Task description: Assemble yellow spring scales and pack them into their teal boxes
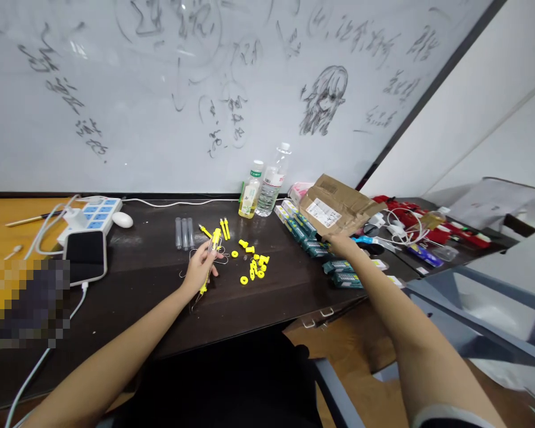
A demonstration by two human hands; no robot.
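Closed around a clear tube with yellow ends [216, 238], my left hand [199, 267] is above the dark table, left of centre. Thin wires hang around and below it. My right hand [337, 244] reaches to the green boxes [315, 248] beside the cardboard package; its fingers are mostly hidden, so its hold cannot be made out. Several small yellow parts [254, 267] lie scattered between the hands. Yellow sticks [224, 228] rest behind my left hand, with clear tubes [185, 233] to their left.
Two bottles [270, 184] stand against the whiteboard [160, 107]. A brown cardboard package [339, 205] lies at the right, with cables and red items beyond. At the left are a power strip [98, 213], a white mouse [122, 220] and a phone [85, 255] on a cable.
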